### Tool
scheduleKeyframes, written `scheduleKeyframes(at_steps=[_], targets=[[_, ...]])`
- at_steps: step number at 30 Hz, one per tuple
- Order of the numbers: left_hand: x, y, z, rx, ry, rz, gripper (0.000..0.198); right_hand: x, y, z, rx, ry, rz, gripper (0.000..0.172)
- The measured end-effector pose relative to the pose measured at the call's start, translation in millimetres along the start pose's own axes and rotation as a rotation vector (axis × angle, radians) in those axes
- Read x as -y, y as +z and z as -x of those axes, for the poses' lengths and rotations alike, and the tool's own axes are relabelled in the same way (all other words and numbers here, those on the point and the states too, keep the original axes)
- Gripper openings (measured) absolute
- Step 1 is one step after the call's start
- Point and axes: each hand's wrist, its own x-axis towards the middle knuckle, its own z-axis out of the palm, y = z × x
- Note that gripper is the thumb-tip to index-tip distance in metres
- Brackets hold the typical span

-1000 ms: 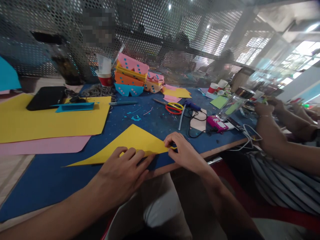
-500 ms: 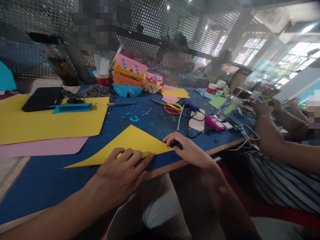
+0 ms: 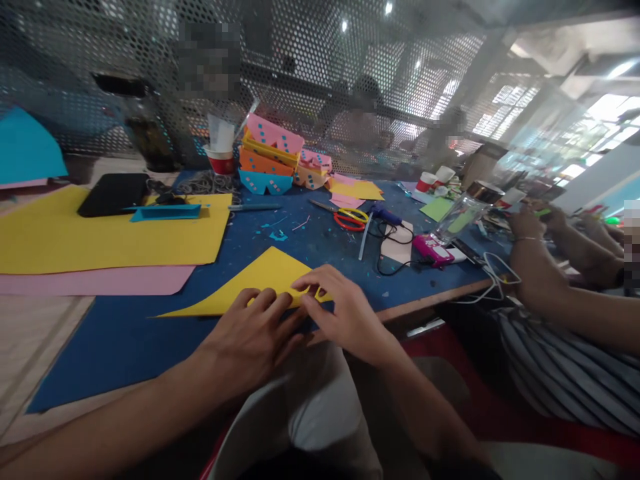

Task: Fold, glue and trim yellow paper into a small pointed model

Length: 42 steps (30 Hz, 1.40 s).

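Note:
A sheet of yellow paper (image 3: pixel 255 277), folded into a triangle, lies along the near edge of the blue work mat. My left hand (image 3: pixel 263 320) rests on its folded edge with the fingers curled down onto the paper and the thumb low at the table edge. Just right of it, my right hand (image 3: pixel 340 307) bends its fingers and thumb over the same fold, closed on the paper close to the left fingertips. The right corner of the triangle is partly covered by this hand.
Scissors (image 3: pixel 351 219), a blue glue gun (image 3: pixel 385 215) and its pink device (image 3: pixel 433 252) lie beyond the paper. Dotted paper shapes (image 3: pixel 270 160) are stacked at the back. Larger yellow sheets (image 3: pixel 165 247) with a black phone-like slab (image 3: pixel 114 194) are left. A neighbour's arm (image 3: pixel 540 260) reaches in at right.
My right hand has slid left along the fold from the paper's right corner to beside my left hand. The left hand stays on the fold. The whole view has shifted slightly.

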Motion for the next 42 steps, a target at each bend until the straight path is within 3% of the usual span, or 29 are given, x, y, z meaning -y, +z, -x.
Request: scheduleKeyframes(at_steps=[4, 8, 17, 42], targets=[[0, -2.4, 7, 0.018, -0.044, 0.013, 0.022, -16, 21, -11, 0.068, 0.105, -0.037, 0.022], [4, -5.6, 15, 0.010, -0.046, 0.071, 0.028, -26, 23, -10, 0.049, 0.094, -0.040, 0.018], [4, -1.6, 35, -0.193, -0.055, 0.069, 0.031, -27, 25, -7, 0.027, 0.086, -0.035, 0.016], [-2, -8.9, 82, -0.172, -0.155, 0.084, 0.048, -19, 20, -4, 0.046, 0.100, -0.060, 0.017]])
